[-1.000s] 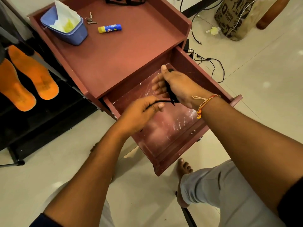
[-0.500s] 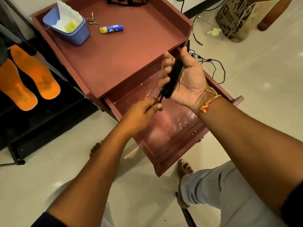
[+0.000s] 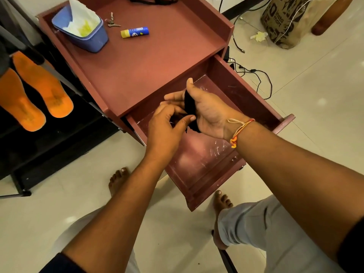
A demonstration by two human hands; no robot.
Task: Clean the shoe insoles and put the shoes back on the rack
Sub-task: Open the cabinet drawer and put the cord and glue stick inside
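At far left, 2 orange insoles (image 3: 45,85) lie side by side on the black rack (image 3: 59,154), out of any shoe. No shoes are in view, so refitting and racking them seems still to do. At centre, over the open drawer (image 3: 201,164), the left hand (image 3: 167,131) pinches the end of a black cord bundle (image 3: 190,104). The right hand (image 3: 210,115) cups the bundle in curled fingers. 0.5 s earlier the right hand stood higher, palm upright; now the hands meet.

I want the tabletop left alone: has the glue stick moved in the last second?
No. The glue stick lies where it was, beside the keys on the table.
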